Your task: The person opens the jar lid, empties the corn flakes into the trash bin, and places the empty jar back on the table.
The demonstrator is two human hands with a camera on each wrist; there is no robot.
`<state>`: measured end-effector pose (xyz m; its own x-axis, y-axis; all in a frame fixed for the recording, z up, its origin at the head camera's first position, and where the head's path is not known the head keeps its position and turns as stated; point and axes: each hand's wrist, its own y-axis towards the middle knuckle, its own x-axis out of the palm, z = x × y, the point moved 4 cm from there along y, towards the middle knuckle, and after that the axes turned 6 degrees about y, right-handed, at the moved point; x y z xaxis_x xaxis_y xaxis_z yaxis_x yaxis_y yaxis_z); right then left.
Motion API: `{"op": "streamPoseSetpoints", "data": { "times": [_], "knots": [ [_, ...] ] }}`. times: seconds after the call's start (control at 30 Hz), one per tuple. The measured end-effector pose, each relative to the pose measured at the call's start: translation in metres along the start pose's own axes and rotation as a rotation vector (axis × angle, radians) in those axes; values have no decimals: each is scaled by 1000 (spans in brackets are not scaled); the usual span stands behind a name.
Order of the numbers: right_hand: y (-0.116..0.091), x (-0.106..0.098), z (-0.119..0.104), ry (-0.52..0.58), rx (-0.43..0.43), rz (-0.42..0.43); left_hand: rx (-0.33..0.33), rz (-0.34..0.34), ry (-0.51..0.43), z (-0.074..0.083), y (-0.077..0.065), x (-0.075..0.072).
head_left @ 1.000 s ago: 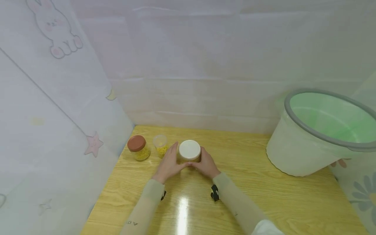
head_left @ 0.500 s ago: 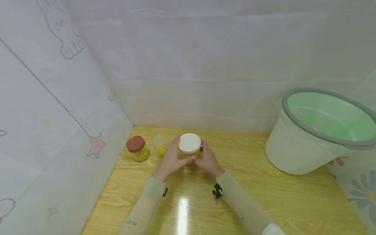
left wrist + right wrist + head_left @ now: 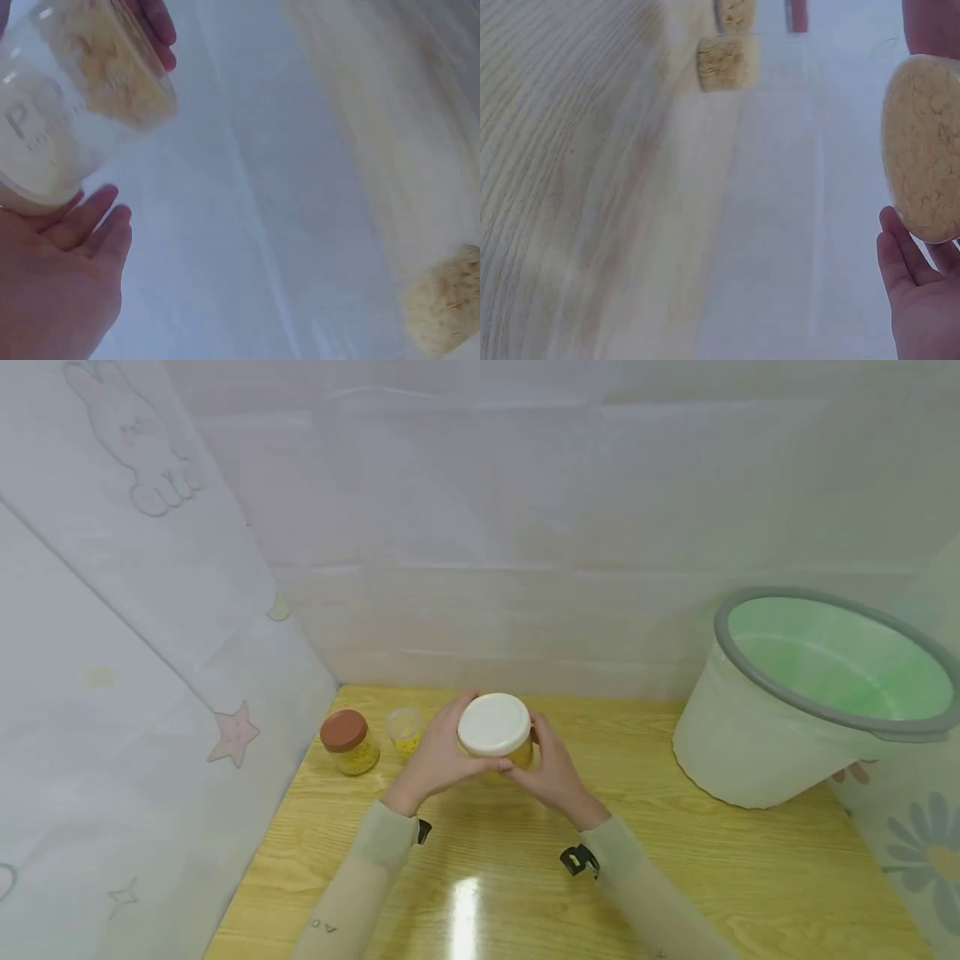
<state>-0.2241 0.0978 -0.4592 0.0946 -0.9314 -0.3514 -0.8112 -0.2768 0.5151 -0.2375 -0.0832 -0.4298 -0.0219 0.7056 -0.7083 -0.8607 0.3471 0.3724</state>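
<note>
The step in hand looks to be a two-handed hold on the white-lidded jar (image 3: 496,728), which is off the worktop (image 3: 645,893), above its middle towards the back, tilted a little; its base shows in the right wrist view. The left hand (image 3: 437,760) curls round one side and the right hand (image 3: 553,774) round the other, each spread only as far as the jar's width, the thumbs meeting on the near side. The lid is on, and yellow pieces (image 3: 112,64) fill part of the jar. The next move probably calls for an even squeeze from both sides, since the smooth wall could slip.

A brown-lidded jar (image 3: 350,743) and a clear jar (image 3: 405,733) stand near each other at the back left, both part-filled. The clear jar is partly hidden by the left hand; I cannot tell whether it has a lid. It is the likeliest thing to be knocked. A white bucket (image 3: 738,747) stands well apart on the right, out of the way
</note>
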Motion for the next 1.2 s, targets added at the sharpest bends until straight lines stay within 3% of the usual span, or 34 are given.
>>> {"op": "streamPoseSetpoints", "data": {
  "times": [0.2,0.3,0.43,0.63,0.87,1.03,1.2],
  "knots": [
    [-8,-19,-60,129,-52,-49,118,-56,-121,27,4,-14],
    [-12,-24,-74,173,-74,-71,190,-89,-203,41,5,-17],
    [-16,-28,-80,210,-99,-85,262,-119,-289,58,6,-21],
    [-18,-33,-93,186,-37,-84,292,-121,-269,74,8,-24],
    [-25,-37,-97,217,29,-107,359,-204,-287,98,6,-35],
    [-27,-39,-103,278,48,-141,376,-271,-320,121,4,-46],
    [-28,-40,-106,307,52,-132,366,-273,-326,130,4,-49]
  ]
}}
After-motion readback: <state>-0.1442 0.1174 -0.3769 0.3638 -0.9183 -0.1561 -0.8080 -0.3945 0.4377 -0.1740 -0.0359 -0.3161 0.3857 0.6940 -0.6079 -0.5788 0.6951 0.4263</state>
